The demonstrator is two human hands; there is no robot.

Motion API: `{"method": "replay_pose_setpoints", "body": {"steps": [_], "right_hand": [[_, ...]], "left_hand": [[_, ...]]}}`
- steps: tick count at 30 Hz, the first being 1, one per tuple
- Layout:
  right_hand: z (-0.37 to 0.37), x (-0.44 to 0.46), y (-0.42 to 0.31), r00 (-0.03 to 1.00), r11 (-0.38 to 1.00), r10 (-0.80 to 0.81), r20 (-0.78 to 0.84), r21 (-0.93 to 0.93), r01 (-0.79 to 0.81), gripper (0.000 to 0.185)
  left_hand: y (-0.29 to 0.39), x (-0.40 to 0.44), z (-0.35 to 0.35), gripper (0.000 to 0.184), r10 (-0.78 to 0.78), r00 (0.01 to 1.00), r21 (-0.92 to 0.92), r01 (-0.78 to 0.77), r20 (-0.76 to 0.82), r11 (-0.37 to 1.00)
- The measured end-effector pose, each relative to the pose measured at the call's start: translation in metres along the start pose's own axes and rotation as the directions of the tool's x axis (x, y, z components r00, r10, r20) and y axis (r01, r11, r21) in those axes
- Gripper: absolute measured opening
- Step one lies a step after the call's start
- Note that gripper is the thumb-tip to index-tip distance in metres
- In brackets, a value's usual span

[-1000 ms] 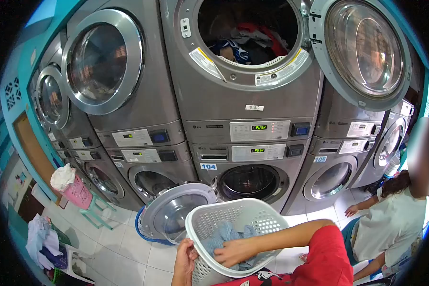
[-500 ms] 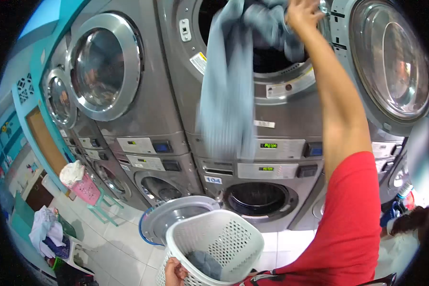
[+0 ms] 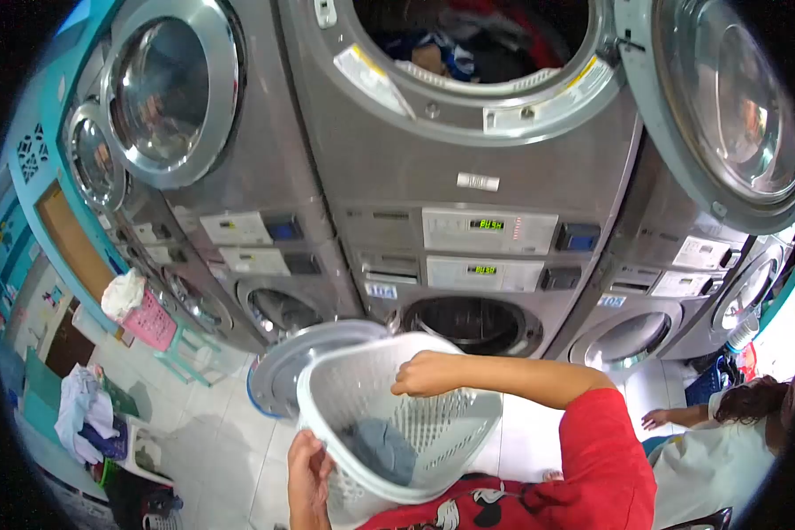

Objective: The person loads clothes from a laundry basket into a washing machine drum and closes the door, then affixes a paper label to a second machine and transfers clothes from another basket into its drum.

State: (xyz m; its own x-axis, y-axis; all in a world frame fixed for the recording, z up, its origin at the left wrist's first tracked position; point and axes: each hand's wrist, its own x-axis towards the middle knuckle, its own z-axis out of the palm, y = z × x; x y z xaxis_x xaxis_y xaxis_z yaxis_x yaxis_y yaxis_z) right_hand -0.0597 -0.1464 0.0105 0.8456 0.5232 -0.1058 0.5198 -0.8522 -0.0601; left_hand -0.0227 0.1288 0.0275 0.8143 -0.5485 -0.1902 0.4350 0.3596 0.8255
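Observation:
A white perforated laundry basket (image 3: 340, 380) is tilted in front of me, with a blue-grey garment (image 3: 382, 450) inside. My left hand (image 3: 309, 464) is closed at the basket's near left side, gripping its edge. Over the basket's opening hovers my right hand (image 3: 428, 374), its fingers curled into a fist and no cloth hanging from it. Above, the dryer drum (image 3: 503, 44) stands open and holds dark, red and blue-patterned clothes. Its round glass door (image 3: 724, 106) is swung out to the right.
Below stands a washer (image 3: 468, 325), with an open round door (image 3: 296, 367) behind the basket. Another person in a white shirt (image 3: 711, 481) is at lower right, one hand (image 3: 658, 419) stretched out. At left are a pink basket (image 3: 150, 322) on a green stool (image 3: 185, 353) and piled clothes (image 3: 87, 415).
My right hand has come down from the dryer opening to the basket. The light blue garment it held up there no longer hangs from it. The view has tilted down; another person shows more.

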Motion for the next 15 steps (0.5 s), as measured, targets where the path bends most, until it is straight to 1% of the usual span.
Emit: {"method": "replay_pose_setpoints", "body": {"steps": [1,2,3,4,5,6,7,8,10,12,14,15], "right_hand": [[0.026,0.016,-0.004,1.0,0.999,-0.018,0.004,0.048,0.017,0.023],[0.055,0.035,-0.013,0.995,0.988,0.008,0.097,0.15,-0.023,0.039],[0.083,0.053,-0.025,0.98,0.968,0.014,0.198,0.243,-0.063,0.056],[0.104,0.069,-0.035,0.98,0.973,-0.031,0.196,0.229,-0.015,0.075],[0.122,0.085,-0.041,0.98,0.979,-0.067,0.188,0.204,0.028,0.094],[0.15,0.104,-0.053,0.967,0.981,-0.077,0.245,0.191,0.03,0.106],[0.172,0.111,-0.067,0.978,0.99,-0.033,0.204,0.142,0.004,0.107],[0.194,0.116,-0.083,0.987,0.995,0.006,0.161,0.095,-0.021,0.108],[0.194,0.108,-0.098,0.982,0.981,0.17,0.088,0.076,-0.177,0.102],[0.216,0.101,-0.091,0.94,0.937,0.33,0.083,0.095,-0.337,0.075],[0.251,0.106,-0.072,0.847,0.894,0.423,0.323,0.006,-0.449,0.059],[0.28,0.11,-0.066,0.851,0.899,0.414,0.322,0.004,-0.439,0.059]], "left_hand": [[0.006,-0.002,0.007,0.012,-0.032,0.999,0.009,0.033,-0.041,0.999],[0.013,-0.003,0.015,0.012,-0.037,0.999,0.044,0.038,-0.035,0.998],[0.021,-0.004,0.019,0.013,-0.031,0.999,0.042,0.029,0.037,0.999],[0.031,-0.005,0.027,0.014,-0.005,0.998,0.109,-0.001,0.057,0.994],[0.043,-0.007,0.032,0.016,-0.046,0.988,0.096,0.032,0.149,0.995],[0.051,-0.008,0.035,0.018,-0.036,0.981,0.06,0.025,0.189,0.998],[0.059,-0.01,0.036,0.019,-0.024,0.984,0.014,0.022,0.179,1.0],[0.071,-0.013,0.034,0.021,-0.054,0.975,0.028,0.049,0.214,0.998],[0.083,-0.023,0.033,0.026,-0.04,0.985,0.034,0.035,0.168,0.999],[0.084,-0.032,0.032,0.027,-0.054,0.99,0.049,0.048,0.128,0.998],[0.086,-0.039,0.029,0.029,-0.021,0.978,0.05,0.011,0.206,0.999],[0.085,-0.039,0.028,0.029,-0.014,0.98,0.048,0.004,0.197,0.999]]}}
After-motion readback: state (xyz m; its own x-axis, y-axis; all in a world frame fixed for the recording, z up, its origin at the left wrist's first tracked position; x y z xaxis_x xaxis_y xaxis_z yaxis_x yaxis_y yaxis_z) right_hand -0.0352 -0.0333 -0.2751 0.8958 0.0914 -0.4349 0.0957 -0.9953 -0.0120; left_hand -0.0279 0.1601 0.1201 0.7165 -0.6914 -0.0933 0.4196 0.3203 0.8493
